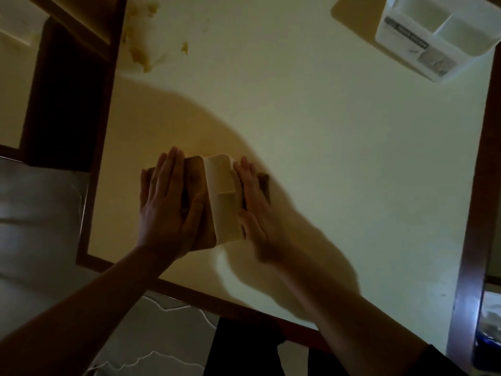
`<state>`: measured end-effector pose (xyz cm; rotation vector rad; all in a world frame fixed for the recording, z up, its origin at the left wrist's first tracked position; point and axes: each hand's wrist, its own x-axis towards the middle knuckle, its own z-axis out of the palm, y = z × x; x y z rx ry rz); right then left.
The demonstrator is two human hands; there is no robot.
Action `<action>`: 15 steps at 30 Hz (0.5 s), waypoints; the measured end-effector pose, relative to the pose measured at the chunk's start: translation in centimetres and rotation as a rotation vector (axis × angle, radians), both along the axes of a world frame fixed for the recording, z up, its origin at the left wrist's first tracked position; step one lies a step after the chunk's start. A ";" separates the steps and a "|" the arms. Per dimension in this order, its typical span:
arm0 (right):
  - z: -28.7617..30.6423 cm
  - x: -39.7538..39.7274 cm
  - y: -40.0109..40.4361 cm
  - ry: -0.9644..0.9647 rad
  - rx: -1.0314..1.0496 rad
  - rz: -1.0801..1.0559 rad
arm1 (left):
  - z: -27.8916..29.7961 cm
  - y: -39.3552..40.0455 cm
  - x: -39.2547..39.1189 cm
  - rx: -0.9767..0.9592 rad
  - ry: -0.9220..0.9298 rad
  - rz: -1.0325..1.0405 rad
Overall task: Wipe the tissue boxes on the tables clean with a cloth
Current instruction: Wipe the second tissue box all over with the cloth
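Tissue box (221, 196) standing near the front edge of the pale table (339, 147), held between both hands. Left hand (168, 207) laid flat with straight fingers over the brown lid side; right hand (256, 210) pressed flat against the cream side, fingers straight, nothing curled round. Something dark, perhaps the cloth (264, 183), peeking out under the right fingers; too dim to tell for sure.

Judged as the wiping step on this box. Best done so: steady the box with the left palm, no squeezing. Sweep the right palm along the whole side in one direction, cloth kept flat beneath. Turn the box to reach each face, corners and rim included. Keep it from sliding toward the near edge.

White tray with compartments (433, 33) at the far right corner; crumpled yellowish paper (147, 42) at the far left.
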<state>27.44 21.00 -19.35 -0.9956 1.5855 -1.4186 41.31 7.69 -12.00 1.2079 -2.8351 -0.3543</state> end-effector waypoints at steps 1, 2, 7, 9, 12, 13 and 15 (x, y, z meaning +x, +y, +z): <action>0.3 0.3 -0.1 -0.036 0.014 0.018 | 0.0 0.0 0.0 0.001 0.001 -0.001; 0.5 0.5 -0.2 -0.070 0.032 0.028 | 0.1 0.1 0.0 0.006 -0.001 0.002; 1.0 1.0 -0.3 -0.126 0.055 0.031 | 0.1 0.1 -0.1 0.006 -0.031 -0.003; 1.0 0.9 -0.5 -0.105 0.055 0.035 | 0.0 -0.1 -0.1 -0.001 -0.039 -0.015; 0.7 0.5 -0.9 -0.085 0.053 0.040 | 0.1 -0.1 -0.2 -0.006 -0.048 -0.014; 0.6 0.4 -1.0 -0.094 0.049 0.042 | 0.1 0.0 -0.3 -0.006 -0.047 -0.015; 0.4 -0.1 -1.8 -0.119 0.033 0.041 | 0.2 0.1 -0.4 -0.004 -0.047 -0.016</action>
